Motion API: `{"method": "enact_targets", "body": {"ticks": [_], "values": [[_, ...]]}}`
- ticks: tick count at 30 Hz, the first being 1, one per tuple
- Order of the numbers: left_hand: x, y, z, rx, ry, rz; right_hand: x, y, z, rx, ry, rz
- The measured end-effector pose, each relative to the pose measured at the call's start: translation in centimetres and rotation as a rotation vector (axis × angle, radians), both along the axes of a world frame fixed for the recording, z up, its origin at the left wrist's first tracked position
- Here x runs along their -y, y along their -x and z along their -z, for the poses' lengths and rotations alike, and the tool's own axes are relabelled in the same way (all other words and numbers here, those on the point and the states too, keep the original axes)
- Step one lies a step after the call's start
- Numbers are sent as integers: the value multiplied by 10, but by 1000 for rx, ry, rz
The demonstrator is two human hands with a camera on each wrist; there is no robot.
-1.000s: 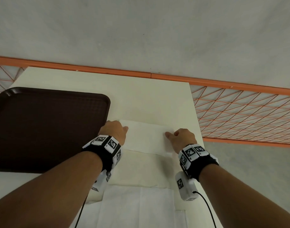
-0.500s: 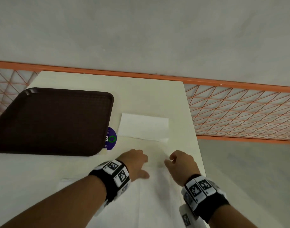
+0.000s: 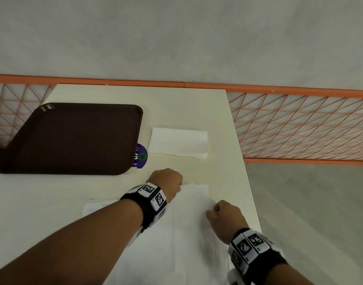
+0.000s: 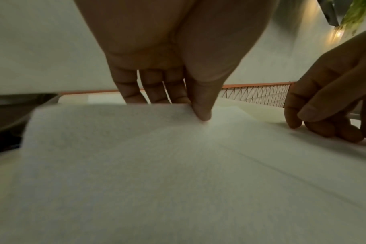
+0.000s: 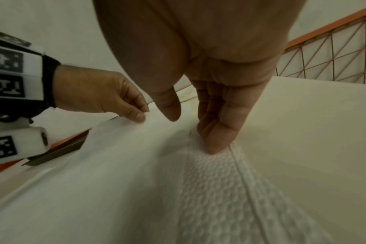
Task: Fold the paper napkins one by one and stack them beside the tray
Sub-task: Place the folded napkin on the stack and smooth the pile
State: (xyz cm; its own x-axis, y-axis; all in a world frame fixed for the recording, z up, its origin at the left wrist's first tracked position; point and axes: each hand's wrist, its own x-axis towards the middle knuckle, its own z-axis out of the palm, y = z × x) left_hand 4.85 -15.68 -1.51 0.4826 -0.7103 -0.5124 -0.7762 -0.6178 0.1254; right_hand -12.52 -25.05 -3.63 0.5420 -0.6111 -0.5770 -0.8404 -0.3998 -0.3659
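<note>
Left hand (image 3: 165,183) pinching napkin (image 3: 189,233); right hand (image 3: 224,220) likewise; purple sticker (image 3: 140,155), "go".

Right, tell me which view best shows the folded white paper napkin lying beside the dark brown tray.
Head view: the folded white paper napkin lies whole and unobstructed right of the dark brown tray. Left wrist view shows only a pale blurred strip behind the fingers; right wrist view doesn't clearly show it.

L hand (image 3: 166,182) + R hand (image 3: 223,218) | off folded napkin (image 3: 178,143) → pinching next napkin (image 3: 189,233)
</note>
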Motion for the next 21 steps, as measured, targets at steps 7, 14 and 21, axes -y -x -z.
{"method": "enact_targets", "body": {"ticks": [7, 14, 21], "values": [[-22, 3, -20, -63, 194, -135, 0, -1, 3, 26, -29, 0], [-57, -14, -22, -404, 603, -638, 9, 3, -7, 130, -253, -71], [-94, -11, 29, -572, 621, -1151, 24, -7, -19, 317, -602, 310]]}}
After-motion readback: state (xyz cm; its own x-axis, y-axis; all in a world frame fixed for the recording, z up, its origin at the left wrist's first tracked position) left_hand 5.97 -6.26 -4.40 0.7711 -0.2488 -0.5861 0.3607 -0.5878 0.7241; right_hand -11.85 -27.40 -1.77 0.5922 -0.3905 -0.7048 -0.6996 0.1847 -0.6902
